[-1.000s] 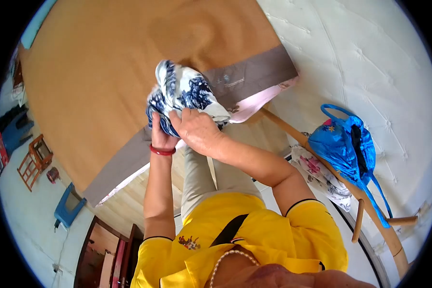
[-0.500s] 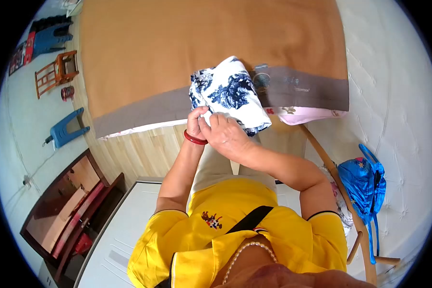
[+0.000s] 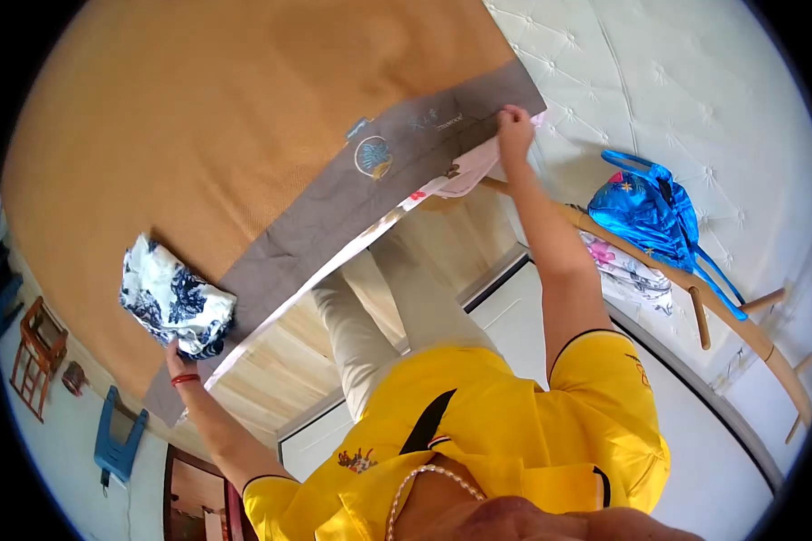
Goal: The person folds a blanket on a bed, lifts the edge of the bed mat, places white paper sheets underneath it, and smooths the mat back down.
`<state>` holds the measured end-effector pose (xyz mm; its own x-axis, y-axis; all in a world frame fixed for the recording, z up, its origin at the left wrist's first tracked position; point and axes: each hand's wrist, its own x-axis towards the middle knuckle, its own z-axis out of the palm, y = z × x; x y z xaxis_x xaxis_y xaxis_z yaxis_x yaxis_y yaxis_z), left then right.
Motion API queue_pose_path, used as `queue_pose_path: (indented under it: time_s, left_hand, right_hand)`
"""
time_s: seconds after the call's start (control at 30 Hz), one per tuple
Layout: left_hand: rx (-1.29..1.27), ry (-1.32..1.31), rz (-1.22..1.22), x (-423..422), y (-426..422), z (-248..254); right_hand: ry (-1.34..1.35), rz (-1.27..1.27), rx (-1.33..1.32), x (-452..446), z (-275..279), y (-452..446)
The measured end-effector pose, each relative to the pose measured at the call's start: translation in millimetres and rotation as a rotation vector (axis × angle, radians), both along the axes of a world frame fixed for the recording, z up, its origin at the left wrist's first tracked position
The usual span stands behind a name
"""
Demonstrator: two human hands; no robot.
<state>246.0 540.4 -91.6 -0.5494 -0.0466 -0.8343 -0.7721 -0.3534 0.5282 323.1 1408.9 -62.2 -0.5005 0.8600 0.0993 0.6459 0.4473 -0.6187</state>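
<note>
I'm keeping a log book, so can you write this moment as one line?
left hand: touching blue-and-white cloth | right hand: at grey border, near corner | cloth: on tan mat

And it's one head-worn camera, wide and round-edged, looking steeply down and forward: yellow shirt [image 3: 505,424] very close at six o'clock, brown bed mat [image 3: 198,135] farther off, sweeping from eight to one, white tufted wall [image 3: 704,99] at two.

Nothing can be read clearly: the small pale lettering [image 3: 436,120] on the mat's grey border [image 3: 311,221], left of the right fingers [image 3: 512,110], is too small.
</note>
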Motion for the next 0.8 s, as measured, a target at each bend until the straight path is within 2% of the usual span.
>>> queue_pose_path:
  time_s: [0.03,0.1,0.13,0.17,0.2,0.27,0.37,0.4,0.47,0.57,0.63,0.67,0.73,0.8]
  left_hand:
    - [0.001,-0.006,-0.008,-3,4,-4]
    - [-0.821,0.089,-0.508,-1,18,-4]
    - [-1.238,0.126,-0.762,0,29,2]
    - [-1.664,0.164,-1.007,0,41,14]
    - [-1.405,0.273,-0.785,-7,152,70]
    - [-1.274,0.486,-0.825,22,205,29]
    - [-0.974,1.154,-0.948,46,373,60]
    - [-0.92,1.246,-1.02,49,419,73]
    - [-0.889,0.974,-1.307,51,486,98]
    - [-0.985,0.993,-1.242,58,555,82]
    - [-1.176,1.11,-1.249,49,576,74]
    - [-1.179,1.116,-1.241,43,575,74]
    - [-0.929,1.031,-1.261,28,569,76]
    - [-0.98,1.11,-1.21,16,556,72]
  right_hand:
    - [-0.124,-0.086,0.172,10,-6,31]
    - [-0.214,-0.269,-0.049,22,-9,75]
    - [-0.269,-0.266,-0.057,33,-32,108]
    - [-0.232,-0.276,-0.131,4,21,70]
    - [-0.386,-0.216,-0.044,14,-15,106]
    - [-0.508,-0.156,-0.005,3,-11,107]
    - [-0.478,-0.177,-0.062,-1,-15,116]
    - [-0.467,-0.173,-0.07,-2,-11,119]
    - [-0.632,-0.16,-0.081,-6,-3,125]
    - [-0.553,-0.146,-0.053,-10,5,136]
    - [-0.369,-0.147,0.088,-17,18,130]
    - [-0.361,-0.147,0.093,-28,29,122]
    - [0.06,-0.185,-0.318,-58,63,102]
    - [0.097,-0.117,-0.352,-97,102,84]
